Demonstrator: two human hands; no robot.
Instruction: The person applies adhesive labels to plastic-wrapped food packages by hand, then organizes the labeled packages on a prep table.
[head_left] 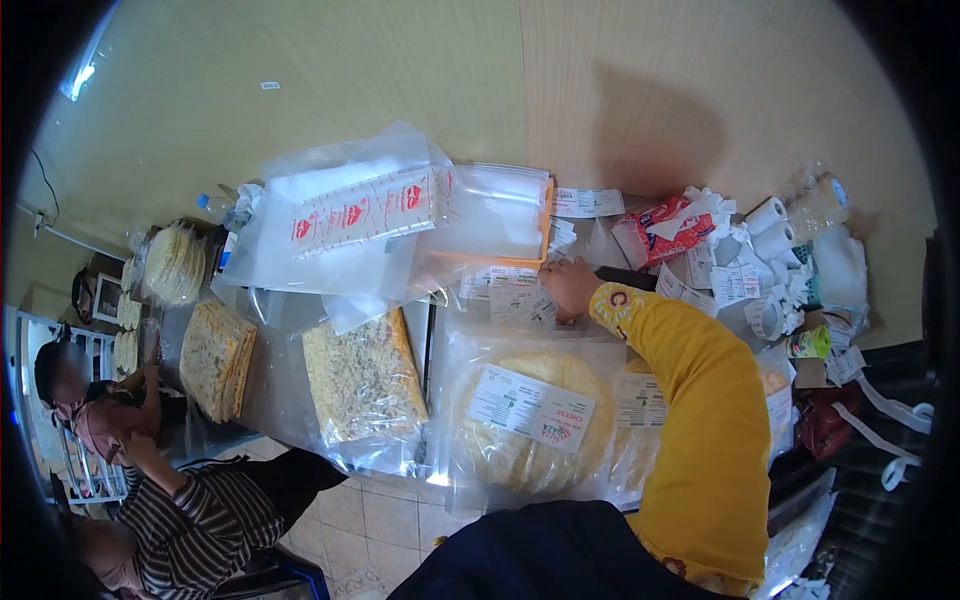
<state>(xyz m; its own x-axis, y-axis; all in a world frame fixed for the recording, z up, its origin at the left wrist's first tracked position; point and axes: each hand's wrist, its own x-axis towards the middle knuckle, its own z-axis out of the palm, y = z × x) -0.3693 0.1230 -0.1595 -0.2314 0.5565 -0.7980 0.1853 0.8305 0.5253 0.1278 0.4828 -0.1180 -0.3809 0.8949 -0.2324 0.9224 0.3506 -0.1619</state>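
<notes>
Dark navy cloth garment [540,550] nearest; yellow embroidered sleeve [705,420] beyond; bare right hand [568,288], fingers curled at printed white paper labels [522,298], can't tell if gripping; 1 round pale-yellow plastic-bagged bread [545,368] just below

The right arm [715,430] reaches in from the near edge of the table [275,345], clothed in a yellow sleeve down to the wrist. The upper arm runs away from the body over the right part of the table; the elbow bends, and the forearm [665,330] slants leftward toward the far edge. The right hand [568,288] sits closer to that far edge than to the near one, low over the table, back of the hand upward. Its fingers [554,273] point left and curl downward; how tightly they close is hard to tell. The dark-clad torso [540,550] stands at the near edge. The left hand is out of view.
</notes>
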